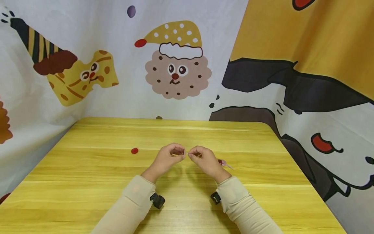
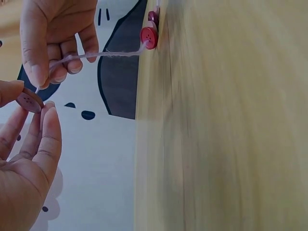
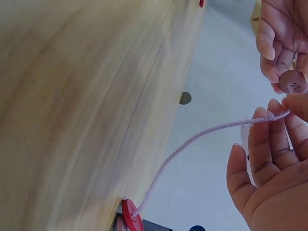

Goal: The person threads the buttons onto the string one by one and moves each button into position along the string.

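My left hand (image 1: 168, 157) pinches a dull pinkish-brown button (image 3: 293, 82) with several holes, raised above the table. Facing it, my right hand (image 1: 205, 161) grips a light purple yarn (image 3: 192, 137) between thumb and fingertips, close to its end. The yarn's tip meets the button in both wrist views; whether it passes through a hole I cannot tell. From my right fingers the yarn droops to a red button (image 2: 148, 37) threaded on it, which lies on the table with a darker button (image 2: 153, 18) behind. In the head view, my right hand partly hides these strung buttons (image 1: 223, 162).
A loose red button (image 1: 134, 150) lies on the wooden table (image 1: 96, 182), left of my hands. Past the table's far edge hangs a printed cartoon curtain (image 1: 117, 32). Both wrists wear small black devices (image 1: 157, 201).
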Action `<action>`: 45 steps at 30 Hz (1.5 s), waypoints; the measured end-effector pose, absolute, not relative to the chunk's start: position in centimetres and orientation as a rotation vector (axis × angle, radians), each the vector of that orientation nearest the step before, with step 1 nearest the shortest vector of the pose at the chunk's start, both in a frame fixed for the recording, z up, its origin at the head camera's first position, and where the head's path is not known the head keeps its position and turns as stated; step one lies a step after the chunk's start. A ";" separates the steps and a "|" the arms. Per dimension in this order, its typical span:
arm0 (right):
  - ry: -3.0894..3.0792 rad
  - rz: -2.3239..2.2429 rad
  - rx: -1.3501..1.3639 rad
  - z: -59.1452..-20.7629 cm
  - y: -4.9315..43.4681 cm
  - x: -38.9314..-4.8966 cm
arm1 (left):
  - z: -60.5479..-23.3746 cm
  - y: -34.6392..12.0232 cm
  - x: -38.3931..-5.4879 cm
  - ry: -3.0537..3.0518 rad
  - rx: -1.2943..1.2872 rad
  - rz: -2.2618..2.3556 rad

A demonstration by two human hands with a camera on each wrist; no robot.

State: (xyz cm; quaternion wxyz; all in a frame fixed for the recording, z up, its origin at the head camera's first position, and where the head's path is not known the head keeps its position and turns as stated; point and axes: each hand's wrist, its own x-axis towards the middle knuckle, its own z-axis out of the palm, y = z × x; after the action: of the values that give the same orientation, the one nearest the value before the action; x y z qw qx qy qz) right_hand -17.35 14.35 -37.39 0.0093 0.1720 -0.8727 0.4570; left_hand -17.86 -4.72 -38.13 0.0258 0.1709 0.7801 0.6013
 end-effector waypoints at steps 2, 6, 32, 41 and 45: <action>-2.728 1.427 0.532 -37.3 14.3 -17.3 | -38.2 -4.7 -17.9 2.407 0.535 1.857; -2.730 1.431 0.523 -37.3 14.3 -17.3 | -38.3 -4.6 -17.9 2.392 0.551 1.854; -2.699 1.456 0.501 -37.6 14.0 -17.2 | -38.4 -4.0 -17.5 2.384 0.530 1.862; -2.650 1.540 0.507 -37.9 14.0 -17.3 | -38.6 -3.9 -17.5 2.400 0.508 1.853; -2.646 1.557 0.500 -38.1 14.1 -17.4 | -38.7 -3.9 -17.5 2.408 0.504 1.848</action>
State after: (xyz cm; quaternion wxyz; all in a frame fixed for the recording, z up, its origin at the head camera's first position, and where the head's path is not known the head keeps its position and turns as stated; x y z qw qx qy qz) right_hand -17.36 14.07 -38.07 0.0155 0.1608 -0.8506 0.5004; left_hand -17.49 -3.92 -38.65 0.0321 0.1635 0.7822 0.6003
